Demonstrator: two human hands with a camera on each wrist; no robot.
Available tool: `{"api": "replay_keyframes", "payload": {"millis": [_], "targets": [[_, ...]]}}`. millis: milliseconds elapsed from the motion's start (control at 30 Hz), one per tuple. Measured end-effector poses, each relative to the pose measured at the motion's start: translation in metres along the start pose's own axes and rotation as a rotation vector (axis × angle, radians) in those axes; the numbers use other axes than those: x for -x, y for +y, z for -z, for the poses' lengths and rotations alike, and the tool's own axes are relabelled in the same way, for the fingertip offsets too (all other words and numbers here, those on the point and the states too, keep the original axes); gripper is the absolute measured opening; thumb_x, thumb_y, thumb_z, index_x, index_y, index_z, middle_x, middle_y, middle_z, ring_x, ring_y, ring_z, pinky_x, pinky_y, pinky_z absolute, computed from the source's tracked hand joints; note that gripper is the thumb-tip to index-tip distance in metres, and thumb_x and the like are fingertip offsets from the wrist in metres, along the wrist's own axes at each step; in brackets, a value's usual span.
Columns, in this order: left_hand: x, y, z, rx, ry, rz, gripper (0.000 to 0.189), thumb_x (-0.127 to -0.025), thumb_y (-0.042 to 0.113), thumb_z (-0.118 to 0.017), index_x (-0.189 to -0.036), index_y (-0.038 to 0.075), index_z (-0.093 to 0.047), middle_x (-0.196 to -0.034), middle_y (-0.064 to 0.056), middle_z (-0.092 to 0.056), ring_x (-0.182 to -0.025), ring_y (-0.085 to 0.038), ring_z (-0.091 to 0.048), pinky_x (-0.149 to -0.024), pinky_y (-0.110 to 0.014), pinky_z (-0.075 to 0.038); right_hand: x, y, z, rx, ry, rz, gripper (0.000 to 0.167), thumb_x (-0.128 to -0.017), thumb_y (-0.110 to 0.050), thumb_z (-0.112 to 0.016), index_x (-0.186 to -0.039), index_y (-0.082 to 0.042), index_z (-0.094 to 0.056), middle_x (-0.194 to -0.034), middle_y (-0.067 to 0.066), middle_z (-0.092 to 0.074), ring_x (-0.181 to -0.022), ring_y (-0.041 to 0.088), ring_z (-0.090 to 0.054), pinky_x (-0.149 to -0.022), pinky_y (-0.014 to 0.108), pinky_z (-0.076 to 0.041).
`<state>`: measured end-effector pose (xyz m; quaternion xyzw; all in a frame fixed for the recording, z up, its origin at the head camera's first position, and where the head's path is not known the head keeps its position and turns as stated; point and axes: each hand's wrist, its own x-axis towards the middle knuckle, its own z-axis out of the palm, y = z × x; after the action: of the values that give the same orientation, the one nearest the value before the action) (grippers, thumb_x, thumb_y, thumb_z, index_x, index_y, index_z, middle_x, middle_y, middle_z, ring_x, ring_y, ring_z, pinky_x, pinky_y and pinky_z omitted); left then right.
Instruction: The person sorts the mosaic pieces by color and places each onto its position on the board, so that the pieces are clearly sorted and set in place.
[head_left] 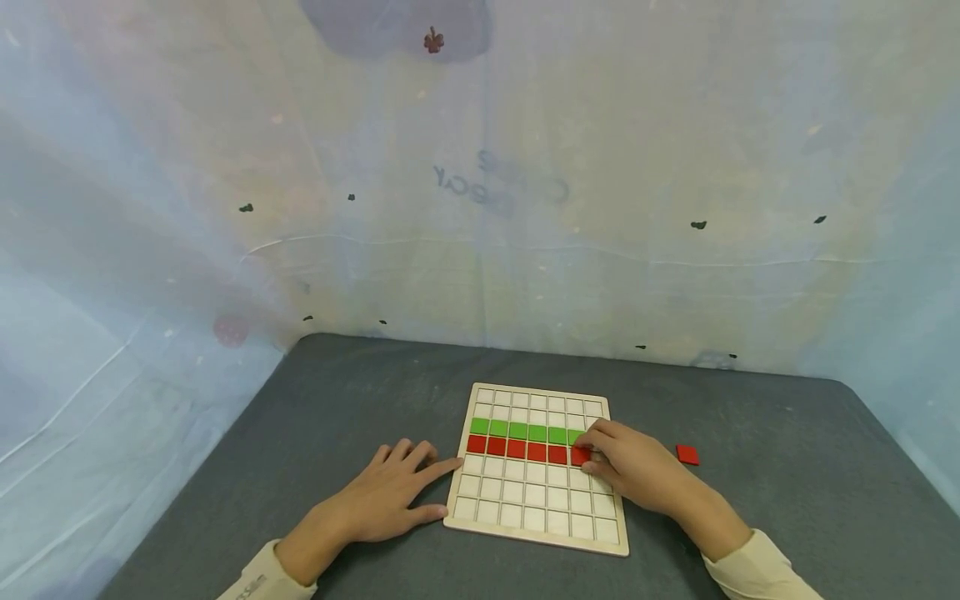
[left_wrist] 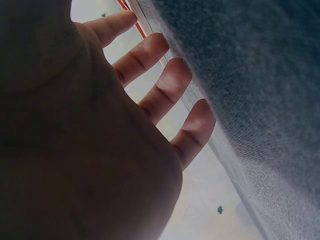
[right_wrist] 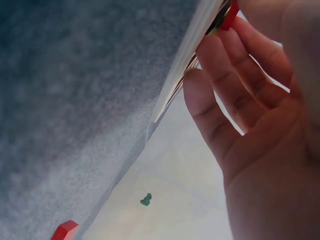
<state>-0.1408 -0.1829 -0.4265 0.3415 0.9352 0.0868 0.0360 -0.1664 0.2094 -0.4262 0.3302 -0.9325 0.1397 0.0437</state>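
Observation:
A pale wooden grid board lies on the dark grey table. Across it run a row of green square tiles and, just nearer, a row of red square tiles. My right hand reaches over the board's right side, thumb and fingers pinching a red tile at the right end of the red row. In the right wrist view this red tile shows between the fingers. My left hand is spread, index finger and thumb touching the board's left edge; its fingers look relaxed in the left wrist view.
A loose red tile lies on the table right of the board, beyond my right wrist. A pale patterned cloth hangs behind the table and along its sides.

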Motion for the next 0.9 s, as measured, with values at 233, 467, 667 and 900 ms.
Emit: {"api": "replay_keyframes", "payload": {"millis": [233, 467, 667, 900], "targets": [[0.0004, 0.0021, 0.0034, 0.014, -0.037, 0.018, 0.061, -0.097, 0.065, -0.045, -0.152, 0.042, -0.037, -0.124, 0.009, -0.047, -0.098, -0.010, -0.032, -0.081, -0.038, -0.027, -0.0014, 0.0002, -0.0006, 0.009, -0.006, -0.009, 0.027, -0.096, -0.036, -0.066, -0.119, -0.023, -0.067, -0.112, -0.011, -0.061, -0.094, 0.002, -0.059, -0.077, 0.030, -0.053], [-0.0001, 0.0038, 0.0062, 0.022, -0.062, 0.037, 0.061, -0.097, 0.065, -0.045, -0.152, 0.042, -0.036, -0.125, 0.009, -0.047, -0.099, -0.011, -0.033, -0.083, -0.039, -0.028, -0.0013, -0.0007, 0.0001, -0.007, 0.001, -0.005, 0.026, -0.095, -0.035, -0.067, -0.118, -0.024, -0.067, -0.110, -0.012, -0.060, -0.090, 0.000, -0.057, -0.075, 0.029, -0.052], [-0.0003, 0.0038, 0.0062, 0.020, -0.058, 0.042, 0.061, -0.097, 0.064, -0.047, -0.152, 0.042, -0.036, -0.125, 0.009, -0.047, -0.100, -0.011, -0.034, -0.083, -0.039, -0.028, -0.0019, 0.0005, -0.0006, -0.005, 0.002, -0.001, 0.026, -0.095, -0.035, -0.067, -0.118, -0.024, -0.067, -0.110, -0.012, -0.060, -0.089, -0.001, -0.056, -0.075, 0.029, -0.052], [-0.0003, 0.0039, 0.0064, 0.020, -0.062, 0.039, 0.061, -0.097, 0.065, -0.046, -0.152, 0.042, -0.036, -0.126, 0.009, -0.047, -0.101, -0.011, -0.034, -0.083, -0.039, -0.028, -0.0016, 0.0014, -0.0008, -0.020, 0.006, 0.010, 0.027, -0.095, -0.034, -0.068, -0.119, -0.023, -0.068, -0.110, -0.011, -0.060, -0.088, -0.002, -0.056, -0.074, 0.027, -0.051]]}}
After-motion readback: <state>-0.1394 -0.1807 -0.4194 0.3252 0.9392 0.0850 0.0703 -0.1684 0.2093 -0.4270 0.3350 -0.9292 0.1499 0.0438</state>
